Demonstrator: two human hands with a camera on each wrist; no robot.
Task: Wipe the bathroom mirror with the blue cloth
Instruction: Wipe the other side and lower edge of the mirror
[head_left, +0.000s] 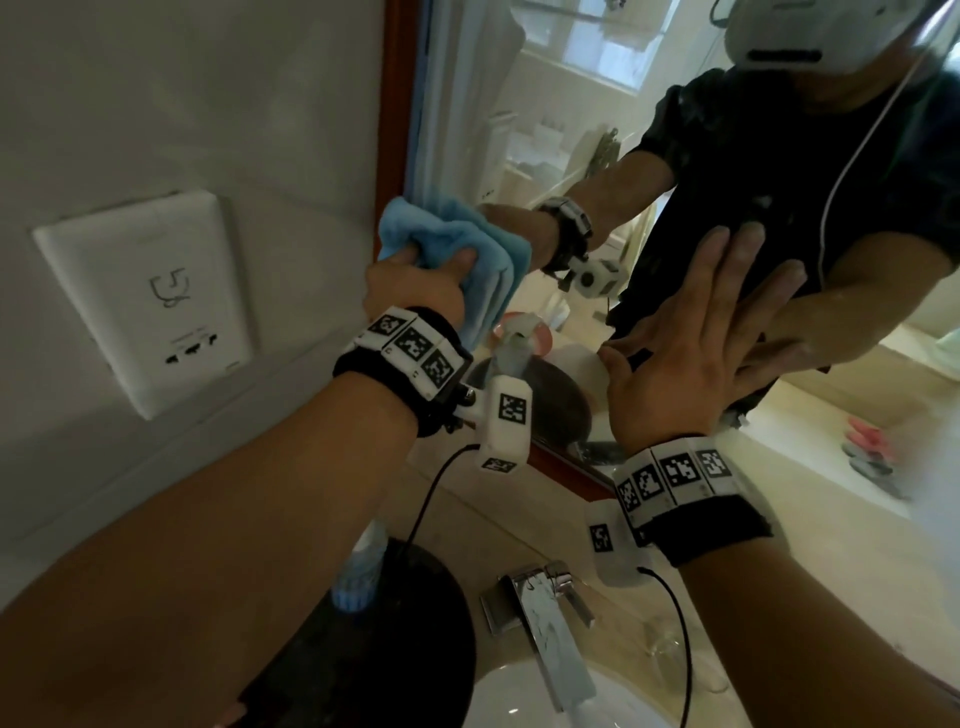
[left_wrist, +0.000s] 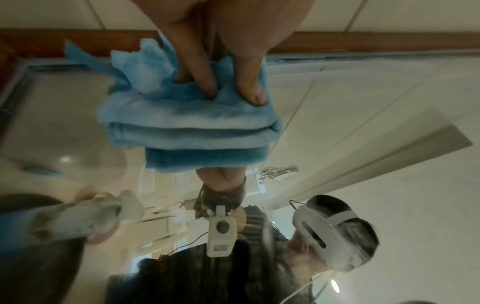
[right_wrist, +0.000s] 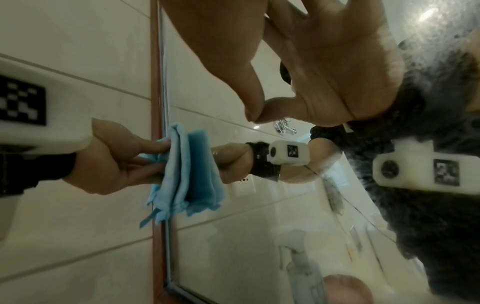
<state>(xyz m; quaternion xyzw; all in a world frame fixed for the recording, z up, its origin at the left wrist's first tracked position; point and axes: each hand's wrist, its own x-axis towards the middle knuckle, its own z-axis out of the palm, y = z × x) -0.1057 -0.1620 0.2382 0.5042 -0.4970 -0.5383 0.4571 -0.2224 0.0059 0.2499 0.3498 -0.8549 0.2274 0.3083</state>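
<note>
My left hand (head_left: 415, 291) grips the folded cloth (head_left: 457, 249) in curled fingers (left_wrist: 249, 90) and presses it to the mirror (head_left: 571, 104) at its left edge, beside the frame (head_left: 395, 104). My right hand (head_left: 691, 343) lies flat on the glass, fingers straight. I judge wiping is underway; most of the glass looks speckled, left to do.

So the mirror (head_left: 597, 130) hangs on the wall right behind the counter (head_left: 810, 525), with a socket plate (head_left: 145, 296) on the wall just left of its frame. Cloth (head_left: 447, 249) is pressed to the glass by the left hand (head_left: 415, 288) at the mirror's left edge. Right hand (head_left: 691, 343) lies flat on the glass further right. Faucet (head_left: 545, 613) sits at the counter's back edge, over the sink (head_left: 519, 696).
</note>
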